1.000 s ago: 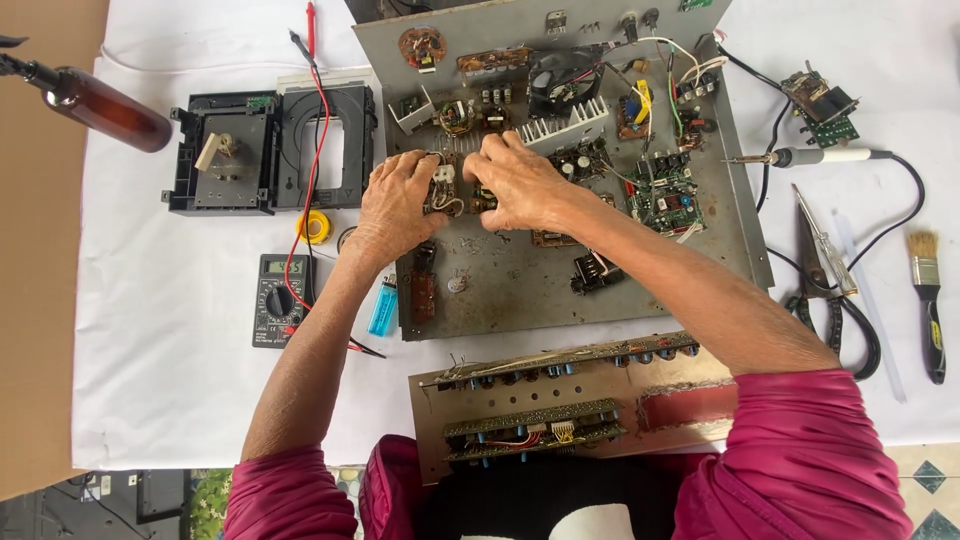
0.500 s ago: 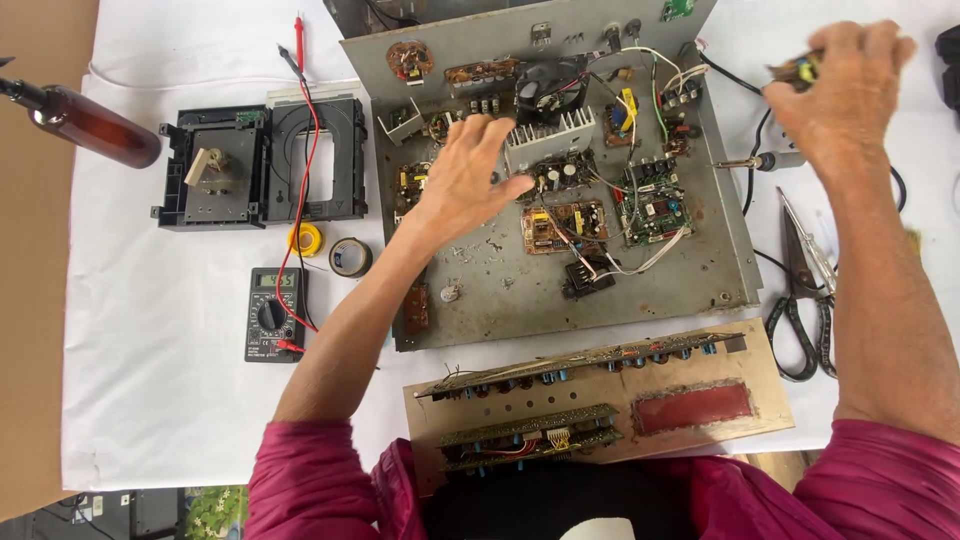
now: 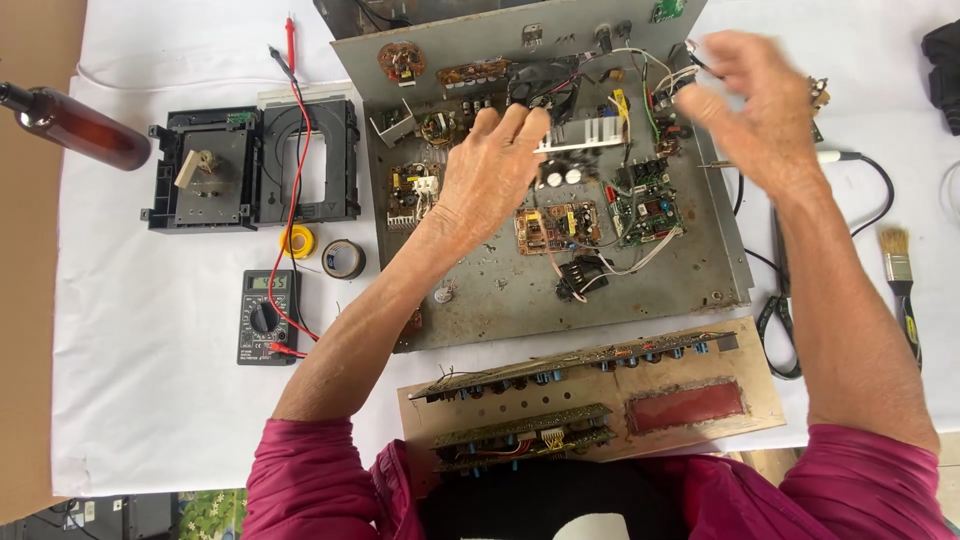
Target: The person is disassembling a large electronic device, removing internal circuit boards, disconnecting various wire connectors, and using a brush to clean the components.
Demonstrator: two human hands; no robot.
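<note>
A grey metal chassis (image 3: 640, 290) is laid open on a table covered with a white cloth (image 3: 150, 400), and small circuit boards, capacitors and coloured wires are seen across its floor. The left hand (image 3: 490, 175) is spread flat over the middle of the chassis, fingers extended toward a finned heat sink (image 3: 590, 133); nothing is gripped by it, though whether the fingertips touch the parts below cannot be told. The right hand (image 3: 755, 110) is held above the chassis's upper right corner and is blurred; it appears loosely open with nothing held. A soldering iron (image 3: 800, 160) is lying just beside that hand on the cloth. A brown front panel (image 3: 600, 400) with a red window is placed near the body. To the left, a black disc tray (image 3: 250, 165), a multimeter (image 3: 266, 315) with red leads, a roll of black tape (image 3: 343, 259) and a brown bottle (image 3: 75, 128) are set out. A paintbrush (image 3: 900, 270) and scissors (image 3: 778, 320) are lying at the right
</note>
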